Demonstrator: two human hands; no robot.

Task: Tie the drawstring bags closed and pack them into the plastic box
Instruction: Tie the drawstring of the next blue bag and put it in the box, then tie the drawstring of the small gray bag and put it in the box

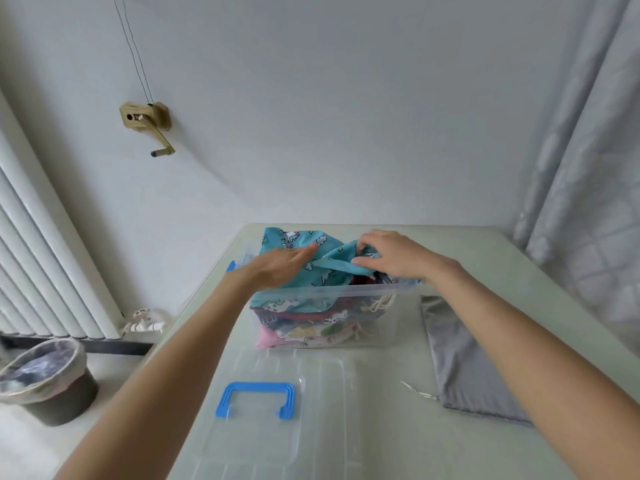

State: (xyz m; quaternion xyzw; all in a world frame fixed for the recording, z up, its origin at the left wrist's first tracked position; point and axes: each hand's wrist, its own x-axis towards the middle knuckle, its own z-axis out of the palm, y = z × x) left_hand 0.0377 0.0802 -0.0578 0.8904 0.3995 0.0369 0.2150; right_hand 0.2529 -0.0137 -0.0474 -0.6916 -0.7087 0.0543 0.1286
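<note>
Hands work over a clear plastic box (346, 299) on the pale counter (485, 271). Left hand (277, 266) lies flat, fingers straight, pressing on a teal drawstring bag (325, 268) printed with white unicorns and clouds, which sits on top of the box's contents. Right hand (391, 256) has its grip clamped on the bag's bunched mouth, fingers curled into the fabric. Beneath it, through the clear wall, other printed bags (304, 329) lie stacked, cream cords showing at their right. Nearer the camera the clear lid (311, 393) with a blue handle (256, 398) lies flat on the counter. A grey drawstring bag (460, 362) lies flat just right of the box. No readable writing or brand shows anywhere.
</note>
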